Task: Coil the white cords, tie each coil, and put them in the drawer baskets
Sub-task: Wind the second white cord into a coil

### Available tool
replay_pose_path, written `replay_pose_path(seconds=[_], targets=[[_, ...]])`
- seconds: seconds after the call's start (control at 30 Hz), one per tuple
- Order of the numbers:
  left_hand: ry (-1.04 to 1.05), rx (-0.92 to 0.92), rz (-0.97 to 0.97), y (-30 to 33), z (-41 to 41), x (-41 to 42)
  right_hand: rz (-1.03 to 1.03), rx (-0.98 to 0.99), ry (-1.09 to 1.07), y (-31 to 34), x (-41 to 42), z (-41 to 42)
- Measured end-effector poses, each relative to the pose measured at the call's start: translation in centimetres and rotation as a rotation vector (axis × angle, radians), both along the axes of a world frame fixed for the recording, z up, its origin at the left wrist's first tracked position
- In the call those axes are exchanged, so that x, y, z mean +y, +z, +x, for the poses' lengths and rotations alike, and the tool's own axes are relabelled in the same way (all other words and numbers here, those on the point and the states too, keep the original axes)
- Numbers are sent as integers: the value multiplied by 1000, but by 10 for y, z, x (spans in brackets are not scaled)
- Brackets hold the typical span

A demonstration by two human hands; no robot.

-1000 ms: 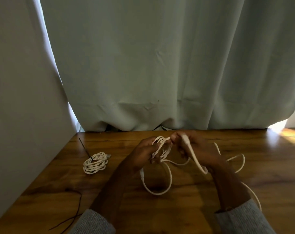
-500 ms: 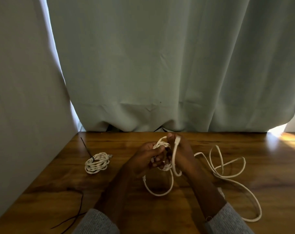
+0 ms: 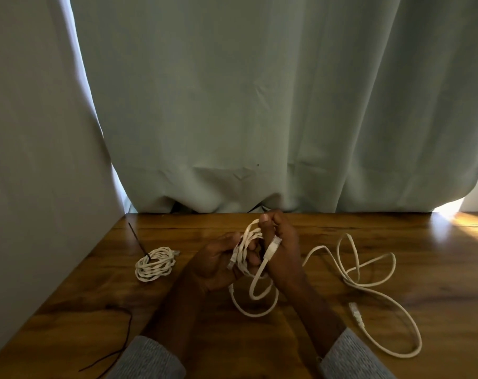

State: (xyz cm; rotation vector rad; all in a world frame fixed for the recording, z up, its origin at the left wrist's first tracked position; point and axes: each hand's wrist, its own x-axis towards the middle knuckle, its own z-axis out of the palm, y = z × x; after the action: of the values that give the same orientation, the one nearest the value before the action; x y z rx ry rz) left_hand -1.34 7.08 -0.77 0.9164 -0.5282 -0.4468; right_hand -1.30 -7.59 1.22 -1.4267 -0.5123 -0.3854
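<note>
Two hands (image 3: pixel 248 258) grip a twisted, ropy white cord coil (image 3: pixel 244 251).

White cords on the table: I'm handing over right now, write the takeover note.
Left hand grips the half-wound coil. Right hand pinches its plug end; a slack loop hangs below.
Done: one tied coil lies at left on the table.
Left: finish and tie this coil, then coil the loose cord at right. No drawer baskets in view; nothing stowed yet.
</note>
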Motion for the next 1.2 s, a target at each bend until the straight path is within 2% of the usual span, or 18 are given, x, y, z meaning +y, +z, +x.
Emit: replay_pose_path(seconds=[0.1, 0.17, 0.27, 0.4, 0.5, 0.6, 0.77, 0.87, 0.97, 1.1, 1.2], targets=[[-172, -23, -47, 5, -1, 4, 51, 24, 130, 3, 0, -6], [-210, -20, -15, 13, -4, 1, 67, 5, 128, 7, -2, -9], [-130, 0, 75, 21, -8, -12, 85, -10, -8, 8, -7, -6], [57, 77, 109, 26, -5, -31, 166, 73, -98, -2, -12, 9], [158, 83, 108, 22, -3, -35, 206, 222, -10, -8, -12, 17], [171, 71, 82, 20, -2, -31, 204, 314, 111, -7, -12, 23], [160, 40, 5, 18, 2, -24, -17, 189, 38, -1, -20, 23], [126, 46, -87, 19, 6, -16, -223, 75, 85, 1, -29, 18], [142, 77, -144, 19, 11, -7, -414, 88, 199, 10, -38, 14], [190, 119, -168, 24, 7, -1, -480, 162, 484, 19, -55, 14], [194, 146, -190, 29, 2, -1, -518, 180, 410, 20, -64, 10]])
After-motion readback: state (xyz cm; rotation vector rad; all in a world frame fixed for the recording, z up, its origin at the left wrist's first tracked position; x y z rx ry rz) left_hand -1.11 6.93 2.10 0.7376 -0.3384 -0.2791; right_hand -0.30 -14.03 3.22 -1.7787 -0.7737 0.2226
